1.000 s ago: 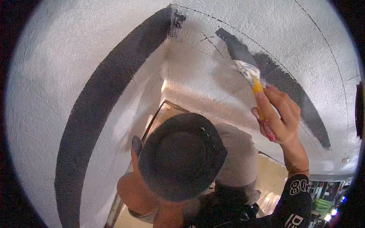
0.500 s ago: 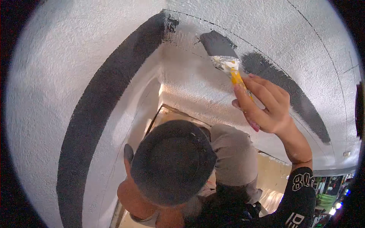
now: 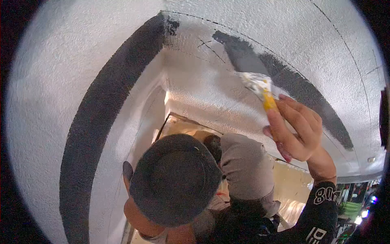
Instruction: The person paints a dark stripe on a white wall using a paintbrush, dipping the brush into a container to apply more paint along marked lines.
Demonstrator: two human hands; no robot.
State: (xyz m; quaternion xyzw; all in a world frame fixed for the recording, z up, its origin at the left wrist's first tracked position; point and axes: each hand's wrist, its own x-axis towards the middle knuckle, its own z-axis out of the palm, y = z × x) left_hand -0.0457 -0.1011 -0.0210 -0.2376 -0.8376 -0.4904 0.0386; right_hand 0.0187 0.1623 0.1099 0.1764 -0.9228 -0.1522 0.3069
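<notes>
My right hand (image 3: pixel 298 128) is closed around the yellow handle of a paintbrush (image 3: pixel 266 95). White paint smears the ferrule, and the dark grey bristles press against the white textured wall, along a dark grey painted band (image 3: pixel 321 103). Low in the view, my left hand (image 3: pixel 140 215) holds a round, dark grey container (image 3: pixel 174 181), seen from above. Its thumb lies at the container's left rim; the other fingers are mostly hidden. The inside is dark, and I cannot make out how full it is.
Another dark curved band (image 3: pixel 101 118) runs down the left wall (image 3: pixel 36 122) to the corner. Thin drawn lines and a cross mark the right wall (image 3: pixel 195 77). Grey fabric (image 3: pixel 248 166), apparently a trouser leg, sits beside the container. Green items (image 3: pixel 351 207) stand far right.
The brush and my right hand have moved down and to the right, leaving dark paint where the bristles were. The container has shifted slightly left and down in view.
</notes>
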